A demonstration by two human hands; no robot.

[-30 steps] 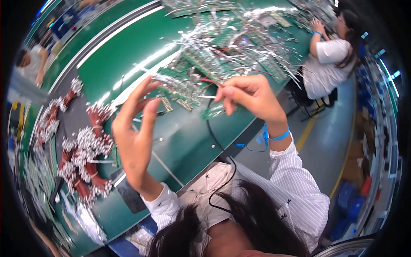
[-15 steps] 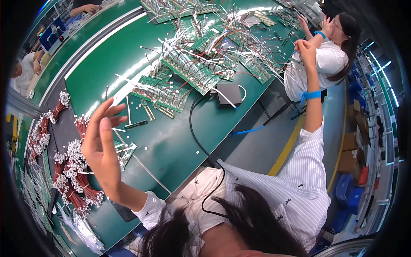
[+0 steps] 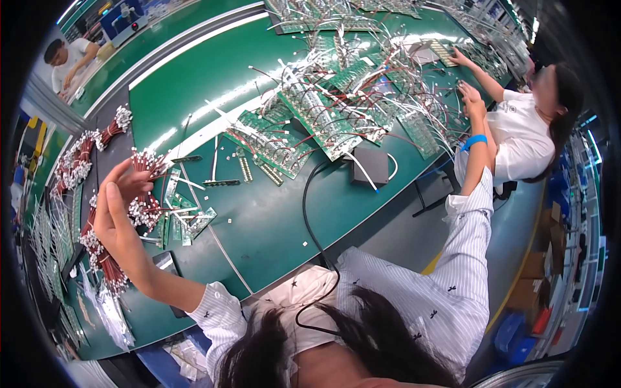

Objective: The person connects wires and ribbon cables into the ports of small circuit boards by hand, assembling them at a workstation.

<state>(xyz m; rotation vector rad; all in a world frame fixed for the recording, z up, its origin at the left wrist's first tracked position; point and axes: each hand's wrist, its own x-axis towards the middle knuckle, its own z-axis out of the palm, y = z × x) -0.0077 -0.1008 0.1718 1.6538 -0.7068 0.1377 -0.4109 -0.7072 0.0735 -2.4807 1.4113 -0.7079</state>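
A black square box [image 3: 370, 166] sits near the edge of the shiny green desk [image 3: 259, 239]. Far to the left of the box, our left grip [image 3: 123, 213] hangs in the air, fingers apart, with nothing in it. It is near the bunches of thin red wires with white plug ends [image 3: 150, 210], also left of the box, which seem kept in bundles so they do not mix. Up and right of the box, our right grip [image 3: 475, 105] is stretched out near a co-worker in a white shirt [image 3: 522, 136]. We cannot tell if its fingers are together or hold anything. Just up and left of the box lie flat green circuit boards with loose red and white wires [image 3: 317, 123]. They overlap, maybe to save room.
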